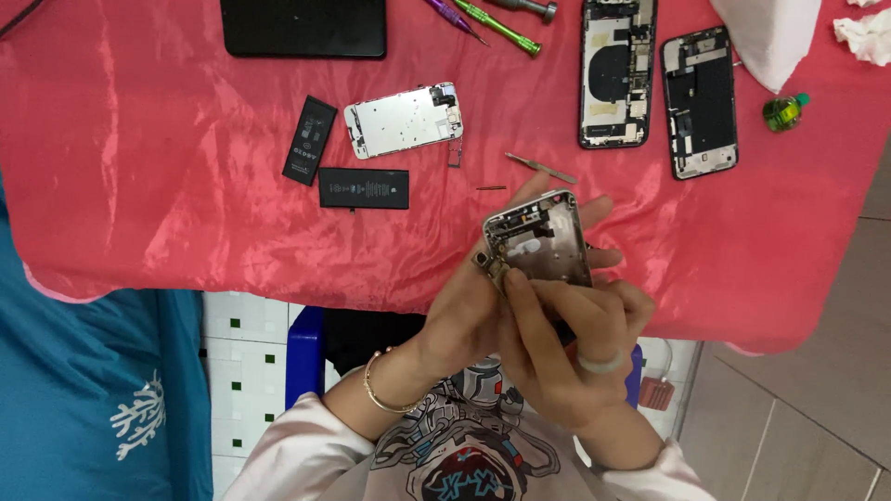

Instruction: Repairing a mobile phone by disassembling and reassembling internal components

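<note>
A table (139, 186) spans the far part of the scene, covered by a shiny red cloth (761, 241) that catches soft, even highlights; its near edge hangs down in folds. Near left, a teal fabric (83, 390) with a white branching motif. Beside it, white tiled floor (246, 343) with small dark square insets. A blue piece of furniture (304, 357), possibly a plastic stool, shows only in part below the cloth edge. Right side: large grey floor tiles (798, 427) with pale joints.
</note>
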